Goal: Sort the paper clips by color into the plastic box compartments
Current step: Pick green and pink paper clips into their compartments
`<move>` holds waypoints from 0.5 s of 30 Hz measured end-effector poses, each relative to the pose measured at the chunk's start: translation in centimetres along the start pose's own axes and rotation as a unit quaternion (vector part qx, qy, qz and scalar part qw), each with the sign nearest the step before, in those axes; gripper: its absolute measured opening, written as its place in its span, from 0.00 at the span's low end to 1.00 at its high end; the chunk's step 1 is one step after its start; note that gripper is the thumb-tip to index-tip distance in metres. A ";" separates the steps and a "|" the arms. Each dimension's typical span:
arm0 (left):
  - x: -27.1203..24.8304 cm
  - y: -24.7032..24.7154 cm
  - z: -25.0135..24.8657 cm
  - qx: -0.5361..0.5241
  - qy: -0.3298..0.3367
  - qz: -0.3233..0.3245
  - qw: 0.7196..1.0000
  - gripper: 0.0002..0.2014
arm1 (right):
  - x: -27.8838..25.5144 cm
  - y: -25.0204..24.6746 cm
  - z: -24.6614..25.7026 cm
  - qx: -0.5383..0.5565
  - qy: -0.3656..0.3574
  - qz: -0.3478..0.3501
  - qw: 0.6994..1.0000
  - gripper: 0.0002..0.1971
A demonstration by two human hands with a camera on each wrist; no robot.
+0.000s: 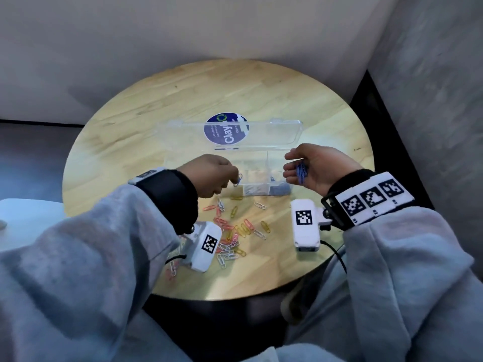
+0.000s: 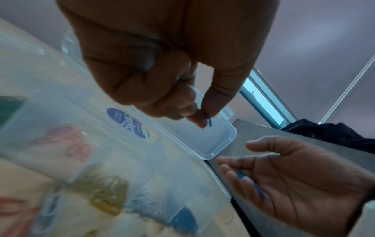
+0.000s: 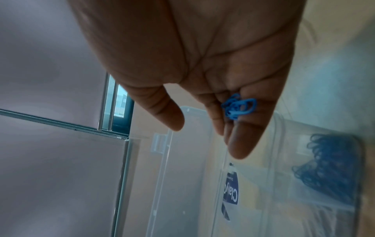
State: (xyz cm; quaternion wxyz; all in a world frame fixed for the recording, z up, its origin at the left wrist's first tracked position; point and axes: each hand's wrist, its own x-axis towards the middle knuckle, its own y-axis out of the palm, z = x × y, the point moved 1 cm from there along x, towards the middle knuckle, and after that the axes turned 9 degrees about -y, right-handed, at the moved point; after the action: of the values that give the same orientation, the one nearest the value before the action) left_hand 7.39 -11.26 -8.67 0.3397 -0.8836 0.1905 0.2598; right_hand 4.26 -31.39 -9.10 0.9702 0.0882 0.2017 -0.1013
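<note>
**Op A:** Clips first. I have my left hand (image 1: pixel 209 176) pinching one blue paper clip (image 1: pixel 238 179) between thumb and forefinger, just over the clear plastic box (image 1: pixel 254 167). It's bent wire with a slick coating, feather-light, springy. I take it by the rounded end so it can't twist out.

**Op B:** And your right hand (image 1: pixel 316 168)?

**Op A:** Palm up, fingers (image 3: pixel 241 141) loosely cupped, with a small bunch of blue clips (image 1: pixel 301 173) lying across them. They tangle and slide, so I keep the palm level.

**Op B:** Where do they go?

**Op A:** The rightmost compartment, where a blue heap (image 3: pixel 328 166) already sits. The box is thin, rigid and see-through, its hinged lid (image 1: pixel 261 135) lying open behind with a round blue label (image 1: pixel 226 129).

**Op B:** What's left?

**Op A:** Pink, yellow and, I think, white loose clips (image 1: pixel 235 228) scattered on the round wooden desk (image 1: pixel 156 113); the wrist views are blurred there.
</note>
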 end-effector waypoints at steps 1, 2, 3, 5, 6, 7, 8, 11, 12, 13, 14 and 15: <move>0.2 0.2 -0.6 -0.019 0.002 0.004 1.000 0.09 | 0.1 -0.2 0.0 -0.001 0.006 -0.010 1.000 0.05; 0.5 0.4 -1.2 -0.031 0.005 0.007 0.999 0.09 | 0.2 -0.4 0.0 0.005 0.012 -0.017 1.000 0.04; 0.7 0.7 -1.8 -0.038 0.007 0.010 0.999 0.09 | 0.3 -0.5 0.0 0.020 0.015 -0.019 0.999 0.03; 1.4 1.4 -2.6 -0.043 0.008 0.015 0.999 0.09 | 0.6 -0.9 0.2 0.060 0.016 -0.015 0.998 0.05; 1.7 1.8 -3.0 -0.044 0.006 0.020 0.999 0.08 | 0.8 -1.1 0.3 0.070 0.014 -0.013 0.997 0.06; 1.9 2.3 -3.3 -0.048 0.004 0.025 0.999 0.08 | 0.8 -1.3 0.4 0.071 0.013 -0.012 0.997 0.07; 2.1 2.7 -3.7 -0.056 0.002 0.031 0.998 0.09 | 0.9 -1.4 0.5 0.065 0.013 -0.012 0.998 0.07; 2.8 3.7 -4.6 -0.083 0.002 0.037 0.996 0.09 | 1.1 -1.5 0.3 0.053 0.016 -0.001 0.998 0.07; 3.1 3.9 -4.9 -0.089 0.003 0.036 0.995 0.09 | 1.2 -1.5 0.2 0.056 0.017 0.002 0.998 0.08; 3.3 4.0 -5.2 -0.094 0.003 0.033 0.995 0.09 | 1.3 -1.5 0.1 0.060 0.017 0.002 0.998 0.08; 3.5 4.2 -5.5 -0.100 0.003 0.031 0.995 0.09 | 1.3 -1.6 0.0 0.061 0.019 0.002 0.998 0.07; 3.7 4.3 -5.7 -0.105 0.001 0.030 0.994 0.09 | 1.4 -1.7 -0.1 0.061 0.022 0.000 0.998 0.06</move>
State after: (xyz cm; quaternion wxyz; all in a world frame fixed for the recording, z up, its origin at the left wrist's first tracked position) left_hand 9.99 -18.87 -9.35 0.2366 -0.9087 0.1892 0.2874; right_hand 5.09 -33.21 -9.99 0.9583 0.1497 0.2164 -0.1114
